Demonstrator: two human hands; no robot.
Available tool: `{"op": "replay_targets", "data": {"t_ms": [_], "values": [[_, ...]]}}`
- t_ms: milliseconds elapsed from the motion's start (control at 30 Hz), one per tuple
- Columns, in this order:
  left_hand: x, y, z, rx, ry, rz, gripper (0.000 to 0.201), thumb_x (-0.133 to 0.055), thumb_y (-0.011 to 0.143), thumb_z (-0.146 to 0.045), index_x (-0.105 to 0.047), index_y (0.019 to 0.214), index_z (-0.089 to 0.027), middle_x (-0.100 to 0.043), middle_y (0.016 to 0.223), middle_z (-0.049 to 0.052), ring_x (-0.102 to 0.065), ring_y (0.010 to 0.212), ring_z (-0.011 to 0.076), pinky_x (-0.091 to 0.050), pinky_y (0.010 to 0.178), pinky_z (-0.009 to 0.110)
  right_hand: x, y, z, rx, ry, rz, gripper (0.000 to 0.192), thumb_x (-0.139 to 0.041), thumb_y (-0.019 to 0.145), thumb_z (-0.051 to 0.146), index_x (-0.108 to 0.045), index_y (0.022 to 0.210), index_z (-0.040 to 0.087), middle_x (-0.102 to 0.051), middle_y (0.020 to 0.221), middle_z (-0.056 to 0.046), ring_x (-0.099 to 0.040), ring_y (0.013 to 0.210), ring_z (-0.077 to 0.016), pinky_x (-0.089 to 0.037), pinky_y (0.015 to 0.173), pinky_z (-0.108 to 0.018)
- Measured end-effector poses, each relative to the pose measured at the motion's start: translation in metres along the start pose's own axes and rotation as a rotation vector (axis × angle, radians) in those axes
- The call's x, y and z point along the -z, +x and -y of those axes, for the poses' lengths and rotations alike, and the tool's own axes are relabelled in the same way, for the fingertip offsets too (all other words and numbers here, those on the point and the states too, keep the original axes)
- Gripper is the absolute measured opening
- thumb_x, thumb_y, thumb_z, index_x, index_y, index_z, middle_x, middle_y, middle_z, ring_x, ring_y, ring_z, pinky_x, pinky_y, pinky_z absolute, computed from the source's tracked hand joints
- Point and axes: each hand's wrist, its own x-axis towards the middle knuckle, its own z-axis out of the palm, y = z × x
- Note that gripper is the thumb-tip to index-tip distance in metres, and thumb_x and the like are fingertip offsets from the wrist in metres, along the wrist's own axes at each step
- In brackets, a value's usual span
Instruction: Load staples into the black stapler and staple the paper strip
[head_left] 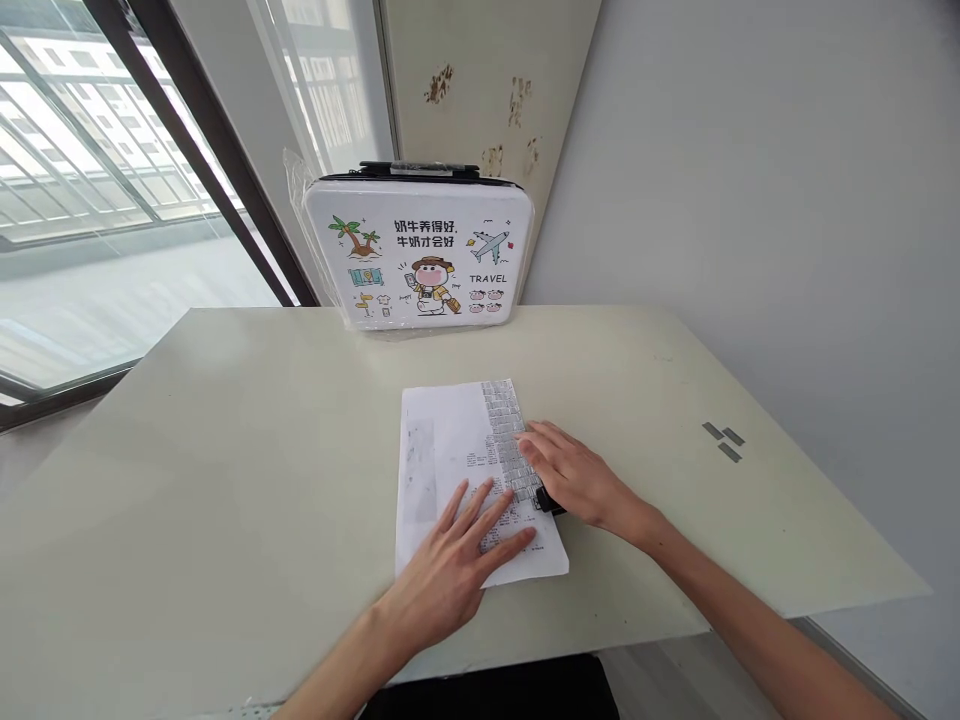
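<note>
A person's two bare hands press flat on a white printed paper sheet (450,470) that lies near the front edge of a pale cream rectangular table (225,450), seen from a head-worn camera. The left hand (457,565) rests palm down on the lower part of the sheet, fingers spread and extended, gripping nothing. The right hand (574,478) lies palm down across the sheet's right edge, fingers straight and together, over a strip of small silvery grey blocks (504,420) that runs along that side of the paper. Beneath the heel of the right hand a small black object (550,503) shows partly; what it is cannot be told, nor whether the hand has hold of it. At the far edge of the table, against the wall corner, stands a white rounded-corner case (420,255) printed with cartoon figures, a palm tree, an aeroplane and the word TRAVEL, wrapped in clear plastic film with a black handle on top. Three small grey marks (724,440) sit on the table's right side. A large window (97,170) fills the left.
</note>
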Motion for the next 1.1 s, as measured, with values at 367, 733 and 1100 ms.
{"op": "replay_targets", "data": {"t_ms": [367, 733, 1100], "values": [[-0.001, 0.001, -0.002, 0.020, -0.030, -0.006, 0.096, -0.048, 0.076, 0.013, -0.038, 0.161, -0.030, -0.011, 0.176, 0.004, -0.006, 0.161, 0.0363, -0.017, 0.129, 0.065, -0.009, 0.000, 0.004, -0.046, -0.110, -0.057, 0.078, -0.012, 0.104, 0.073, -0.054, 0.153, 0.028, -0.038, 0.169, -0.004, -0.024, 0.160, -0.0284, -0.024, 0.128, -0.054], [-0.001, 0.001, -0.002, 0.015, -0.027, -0.017, 0.094, -0.046, 0.078, 0.013, -0.038, 0.161, -0.030, -0.013, 0.176, 0.005, -0.007, 0.161, 0.0356, -0.019, 0.128, 0.066, -0.013, 0.000, 0.009, -0.057, -0.190, -0.030, 0.075, -0.015, 0.105, 0.070, -0.049, 0.157, 0.028, -0.032, 0.172, -0.005, -0.021, 0.161, -0.0282, -0.022, 0.129, -0.055], [-0.005, 0.001, -0.001, 0.014, -0.046, -0.028, 0.096, -0.049, 0.074, 0.012, -0.039, 0.161, -0.030, -0.010, 0.176, 0.005, -0.008, 0.160, 0.0365, -0.017, 0.129, 0.065, -0.034, 0.005, 0.002, 0.017, -0.380, -0.201, 0.059, -0.021, 0.109, 0.055, -0.050, 0.156, 0.032, -0.042, 0.166, -0.006, -0.033, 0.155, -0.0322, -0.029, 0.123, -0.058]]}}
